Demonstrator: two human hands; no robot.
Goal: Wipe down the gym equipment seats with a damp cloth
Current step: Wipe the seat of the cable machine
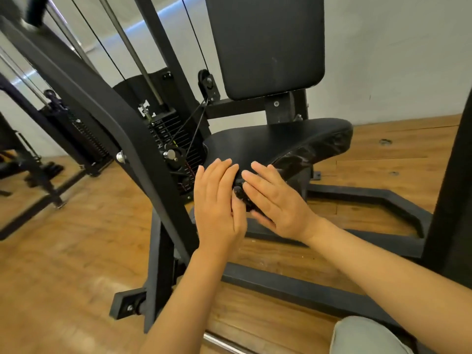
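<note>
The black padded seat (281, 141) of a weight machine fills the middle of the view, its narrow front end pointing toward me. A small dark cloth (242, 198) is bunched just below that front end, mostly hidden between my two hands. My left hand (217, 200) lies flat against the cloth's left side, its straight fingertips reaching the seat edge. From the right, my right hand (275, 203) presses on the cloth, also with straight fingers. The upright black backrest (265, 47) rises behind the seat.
A slanted black frame arm (102, 111) crosses on the left, in front of the weight stack (173, 149) and its cables. The machine's steel base (357, 198) lies on the wooden floor (63, 264). A black post (452, 200) stands at the right and my knee (365, 335) is below it.
</note>
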